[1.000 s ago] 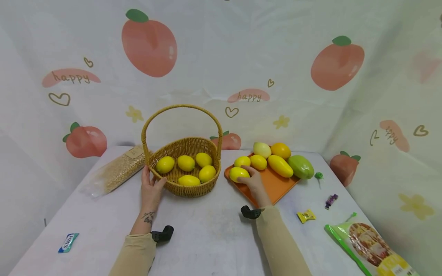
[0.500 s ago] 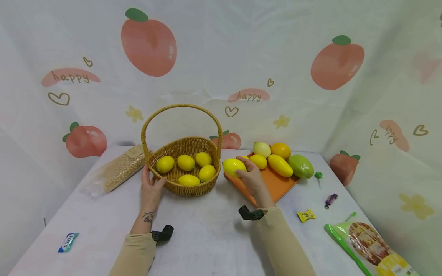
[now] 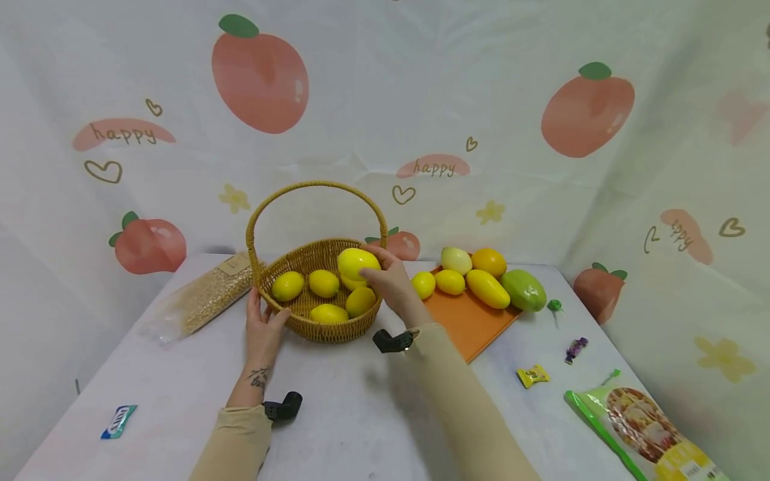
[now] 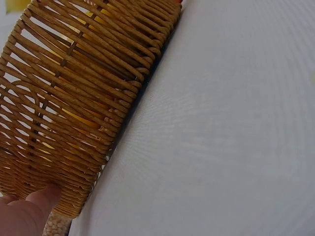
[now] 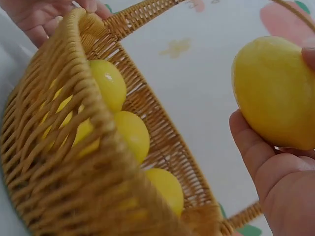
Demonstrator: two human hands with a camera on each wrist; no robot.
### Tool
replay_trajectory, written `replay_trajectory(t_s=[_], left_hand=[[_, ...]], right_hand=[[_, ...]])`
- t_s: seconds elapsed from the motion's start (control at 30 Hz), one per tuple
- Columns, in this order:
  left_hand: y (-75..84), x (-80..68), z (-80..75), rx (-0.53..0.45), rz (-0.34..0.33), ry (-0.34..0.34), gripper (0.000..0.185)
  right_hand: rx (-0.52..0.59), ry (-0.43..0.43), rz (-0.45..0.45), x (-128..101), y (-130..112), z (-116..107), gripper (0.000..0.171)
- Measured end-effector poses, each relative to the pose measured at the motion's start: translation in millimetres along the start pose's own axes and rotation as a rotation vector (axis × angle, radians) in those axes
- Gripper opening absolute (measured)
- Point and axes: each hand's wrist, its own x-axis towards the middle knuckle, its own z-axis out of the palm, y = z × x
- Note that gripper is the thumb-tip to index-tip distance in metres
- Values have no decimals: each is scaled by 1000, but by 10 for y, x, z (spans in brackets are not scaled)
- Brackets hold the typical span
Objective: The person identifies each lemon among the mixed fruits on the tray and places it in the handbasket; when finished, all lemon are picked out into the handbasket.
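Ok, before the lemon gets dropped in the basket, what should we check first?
1. Right hand grips the lemon firmly: ok.
2. Lemon is above the basket, inside its rim: ok.
3. Left hand steadies the basket's side: ok.
4. Handle clear of the lemon: ok, it arches higher.
5. Room among the five lemons inside: cannot tell for sure; gaps look small.

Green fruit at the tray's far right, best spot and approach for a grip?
Take the green fruit across its narrow middle, coming from above and the right. It lies on its side, a yellow fruit sits close against its left, and its right side is free.
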Motion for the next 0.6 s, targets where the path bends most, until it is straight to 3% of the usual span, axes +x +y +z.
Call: replay_trajectory(t_s=[0.17,0.4,0.6], left_hand=[[-50,20,-3,4,12,4,84],[-95,49,-7,10,28,20,84],[-92,46,-18,17,31,17,83]], right_hand=[[11,-38,9,160,37,142,60],[14,-31,36,216,104,261,55],[-55,-61,-34,144,122,233,52]])
